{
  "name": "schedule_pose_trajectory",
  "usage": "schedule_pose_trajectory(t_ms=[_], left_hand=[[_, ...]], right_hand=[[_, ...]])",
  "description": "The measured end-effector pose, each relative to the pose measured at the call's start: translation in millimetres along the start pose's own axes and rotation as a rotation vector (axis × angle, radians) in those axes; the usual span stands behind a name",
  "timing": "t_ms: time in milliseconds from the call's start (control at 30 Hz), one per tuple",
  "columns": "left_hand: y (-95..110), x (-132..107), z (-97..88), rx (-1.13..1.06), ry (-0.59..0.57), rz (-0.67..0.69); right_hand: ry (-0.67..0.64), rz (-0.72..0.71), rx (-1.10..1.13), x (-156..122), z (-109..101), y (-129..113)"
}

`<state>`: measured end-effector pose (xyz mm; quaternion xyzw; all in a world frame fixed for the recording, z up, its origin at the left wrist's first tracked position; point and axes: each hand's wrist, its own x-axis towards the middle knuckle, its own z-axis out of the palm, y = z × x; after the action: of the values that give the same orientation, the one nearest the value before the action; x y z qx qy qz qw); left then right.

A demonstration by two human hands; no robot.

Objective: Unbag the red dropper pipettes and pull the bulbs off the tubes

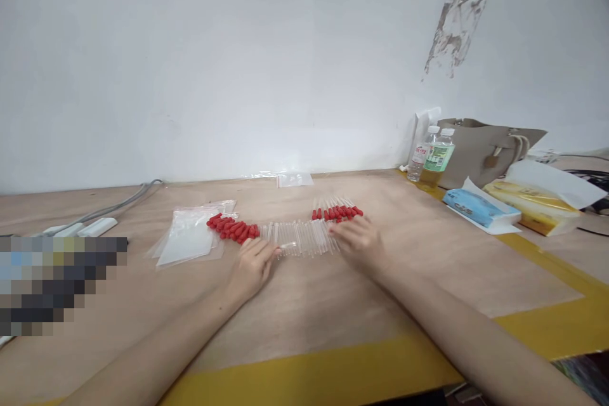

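Observation:
A row of thin clear tubes [299,238] lies side by side at the middle of the table. My left hand [254,263] rests at the row's near left edge, its fingers curled together; anything pinched at the tips is too small to make out. Beyond it lies a heap of small red rubber bulbs [233,228]. My right hand [359,241] reaches over the right end of the row, fingers stretched out, tips touching the tubes. Just behind that hand, several droppers with red bulbs [335,211] lie with their clear stems pointing toward the wall.
Clear plastic bags [190,238] lie left of the bulbs, another bag [295,179] by the wall. White power strips [98,227] and a grey cable [118,206] are far left. Two bottles [436,158], a beige handbag [480,152] and tissue packs [483,206] stand right. Yellow tape [304,371] edges the table.

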<state>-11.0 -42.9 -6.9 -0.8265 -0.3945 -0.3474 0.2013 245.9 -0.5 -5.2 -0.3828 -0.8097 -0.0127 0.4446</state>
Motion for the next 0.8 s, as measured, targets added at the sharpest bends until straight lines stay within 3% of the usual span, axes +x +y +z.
schedule_pose_trajectory(t_ms=[100,267,500,700,800], left_hand=[[-12,0,2.3,-0.021,0.019,-0.135],[-23,7,10.4,0.061,-0.007,-0.199],[-29,13,9.0,0.023,0.008,-0.267],[-26,11,9.7,0.021,0.008,-0.181],[-24,11,12.5,0.010,0.047,-0.169]], right_hand=[[0.158,0.316,0.088,10,-8,30],[0.064,0.583,0.038,16,-11,61],[0.030,0.626,0.098,16,-2,60],[-0.029,0.560,0.049,14,1,56],[0.037,0.525,0.021,14,1,59]])
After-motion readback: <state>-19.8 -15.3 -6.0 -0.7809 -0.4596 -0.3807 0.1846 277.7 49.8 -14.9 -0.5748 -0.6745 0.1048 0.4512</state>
